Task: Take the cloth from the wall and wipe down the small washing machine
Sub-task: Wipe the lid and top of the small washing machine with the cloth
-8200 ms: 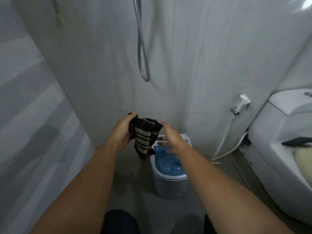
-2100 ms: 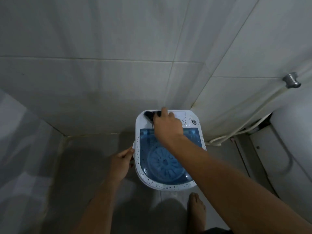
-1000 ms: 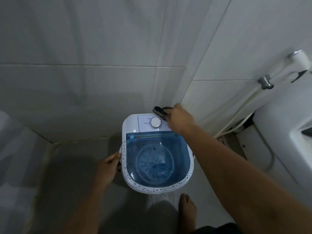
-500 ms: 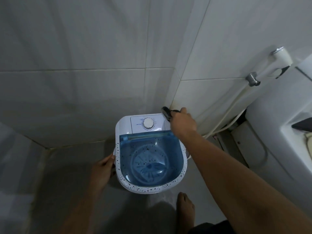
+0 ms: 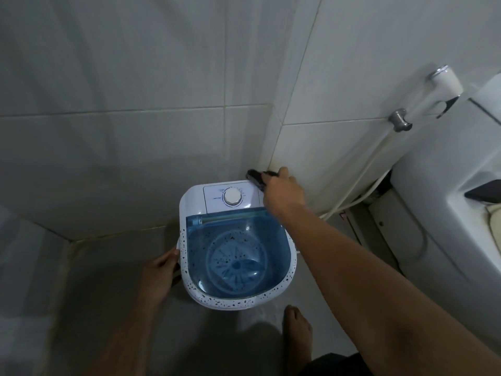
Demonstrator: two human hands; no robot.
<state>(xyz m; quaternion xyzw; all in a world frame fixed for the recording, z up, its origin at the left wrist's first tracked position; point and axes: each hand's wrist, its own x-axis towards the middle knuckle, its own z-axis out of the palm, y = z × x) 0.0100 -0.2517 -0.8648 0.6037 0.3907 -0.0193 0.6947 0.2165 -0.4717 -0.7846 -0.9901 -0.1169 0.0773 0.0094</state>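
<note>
Cloth (image 5: 254, 178) is bunched dark in the right hand (image 5: 283, 192), which is clenched around it and pressed down on the far right corner of the small washing machine (image 5: 235, 248), right where the white top panel meets the tiled wall (image 5: 135, 104). The machine stands on the bathroom floor (image 5: 108, 267), tucked into the corner of the room. The left hand (image 5: 160, 278) is curled around the machine's left side near the rim, gripping it as a brace; how its fingers close underneath is hidden.

The white panel around the dial (image 5: 232, 198) looks clean, while the rim beside the blue lid (image 5: 235, 253) is thick with dark specks, so most of the wiping seems yet to come.

Risks from here:
- A sideways stroke across the panel could catch the dial and turn it.
- The cloth is wadded small; little of it meets the surface, so specks may smear rather than lift.
- Pressing hard on the far corner could tip or skid the light machine if the left hand lets go.
- Wiped specks could be pushed onto the lid or into the hinge gap.
- A bare foot (image 5: 296, 329) stands just beside the machine's near edge; a slide toward it could strike the toes.
</note>
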